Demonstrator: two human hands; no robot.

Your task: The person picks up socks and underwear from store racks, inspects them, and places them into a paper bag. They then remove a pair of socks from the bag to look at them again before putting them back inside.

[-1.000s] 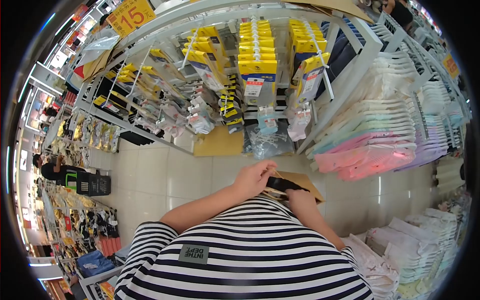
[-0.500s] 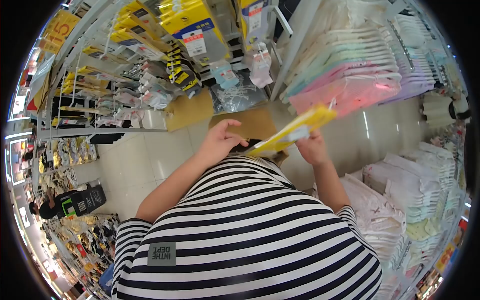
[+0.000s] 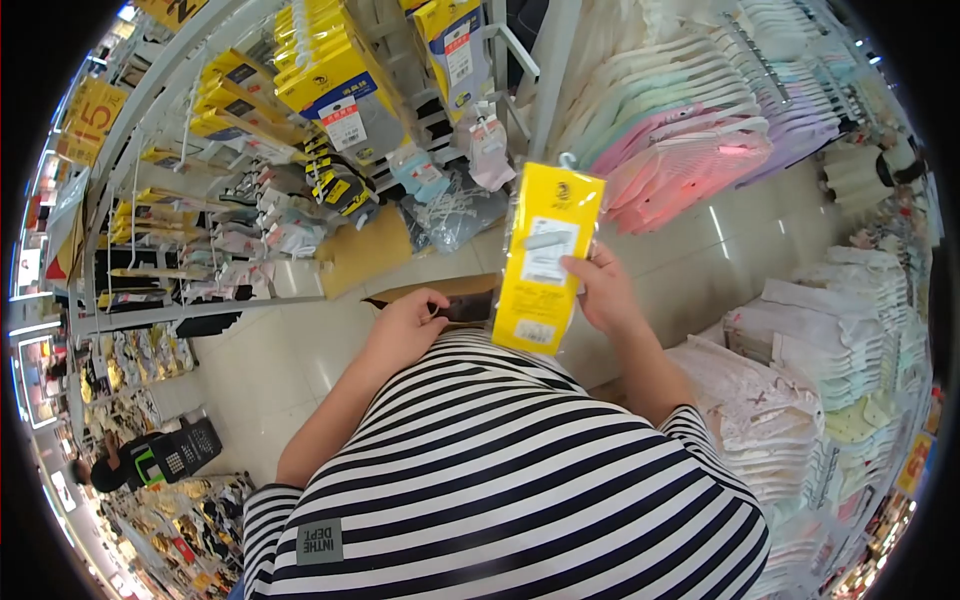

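Note:
My right hand (image 3: 602, 287) holds a yellow package (image 3: 550, 260) by its right edge. The package is nearly upright, with a white label, a barcode and a clear hanger hook at its top. To its left, my left hand (image 3: 408, 322) is closed at the edge of a brown cardboard box (image 3: 425, 289), close to my striped shirt. A dark thing (image 3: 470, 306) lies at the box opening beside its fingertips. What the left fingers pinch is too small to make out.
A rack of yellow packages (image 3: 345, 90) and small socks (image 3: 488, 150) stands ahead on the left. Pastel clothes (image 3: 690, 160) hang ahead on the right, pale garments (image 3: 790, 340) at the right. A person (image 3: 150, 455) is at the far left.
The yellow package has turned from slanted and edge-on to nearly upright, its label now facing me. My left hand has moved down and left, and its fingers have closed at the box edge.

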